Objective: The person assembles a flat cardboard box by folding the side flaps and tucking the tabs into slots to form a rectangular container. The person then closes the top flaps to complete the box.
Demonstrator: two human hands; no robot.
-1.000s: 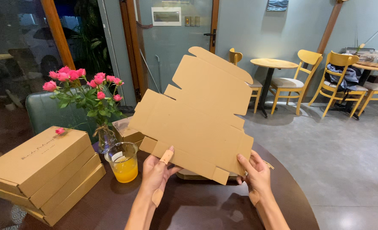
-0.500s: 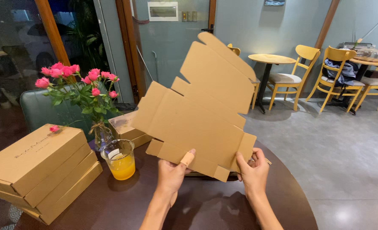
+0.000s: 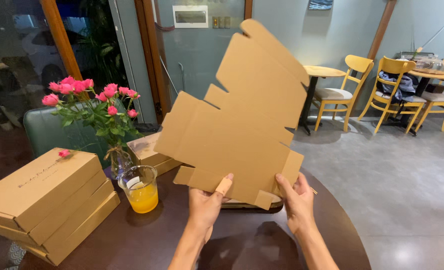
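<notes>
Cardboard blank (image 3: 237,135), flat and unfolded, die-cut with flaps and notches, held up in the air over the table (image 3: 262,245), tilted so its long end points up and to the right. Both hands grip it at the bottom edge. Left hand (image 3: 205,205): thumb pressed on the near face of the lower flap, other fingers hidden behind the sheet, so closed on the blank. Thumb tip has a tan plaster on it. Right hand (image 3: 296,200): thumb on the near face at the lower right corner, fingers wrapped behind, also clamped on the blank. Hands near each other, not touching. Table is round, dark brown, glossy. Under the blank, between the hands, more flat cardboard (image 3: 247,204) lies on the table, mostly hidden. Left of the left hand: glass (image 3: 139,189) with orange drink, roughly a third full, standing upright. Just behind it a vase (image 3: 116,162) with pink roses (image 3: 89,97). Far left: stack of closed boxes (image 3: 44,200), brown, lying flat, one rose bloom resting on the top one. Another box (image 3: 149,152) behind the glass, partly covered by the blank. Green chair back (image 3: 49,135) behind the flowers. Background right: yellow chairs (image 3: 352,87) round small tables, well apart from the work, grey floor (image 3: 397,190).
</notes>
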